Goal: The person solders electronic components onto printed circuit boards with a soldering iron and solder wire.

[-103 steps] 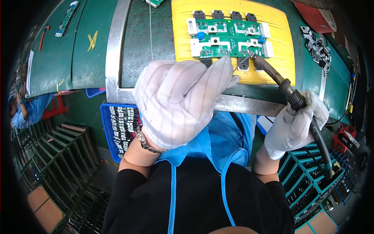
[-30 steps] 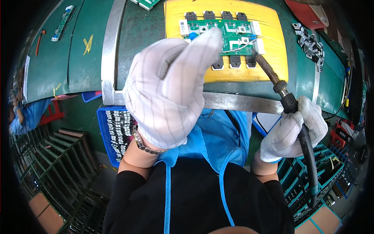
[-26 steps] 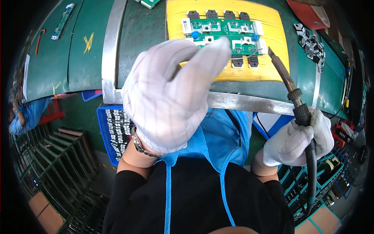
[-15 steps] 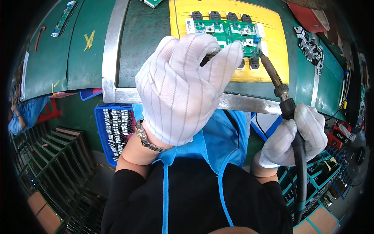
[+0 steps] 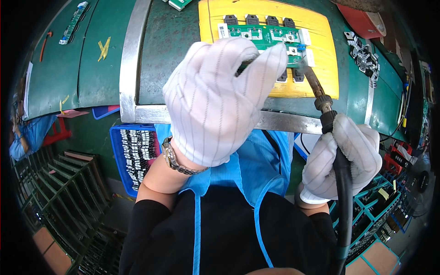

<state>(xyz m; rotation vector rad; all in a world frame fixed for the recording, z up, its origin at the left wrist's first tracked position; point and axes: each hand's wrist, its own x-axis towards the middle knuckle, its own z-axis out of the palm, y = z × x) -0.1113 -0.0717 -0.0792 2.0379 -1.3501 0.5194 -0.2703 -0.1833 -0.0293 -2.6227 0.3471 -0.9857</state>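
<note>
Step in hand: soldering is under way, by the look of it; the soldering iron point(image 5: 321, 98) is angled up to the right end of the green circuit board point(image 5: 263, 34), its tip at or just beside a joint near a small blue part.
Board: it lies flat on the yellow mat point(image 5: 321, 50), on the green workbench point(image 5: 91, 68), with a row of black parts along its far edge and more along the near edge.
Right hand: the gloved right hand point(image 5: 341, 158) is closed in a full fist round the iron's black handle, low on the grip, the cord running down out of the fist.
Left hand: the gloved left hand point(image 5: 220, 101) is held over the board's near left, fingers curled and pinched; a thin dark end shows between fingertip and thumb, possibly solder wire, though that cannot be told for sure.
Next move, as judged: tip and pinched piece need to be brought together on one joint and held steady, with the neighbouring black parts kept clear of the hot tip.
Hidden: the board's near left part is covered by the left glove; the exact contact point of the tip is too small to read.
Cut off: the cord leaves at the lower edge.
Nearby: a blue bin point(image 5: 130, 156) of small parts sits under the bench edge.
</note>
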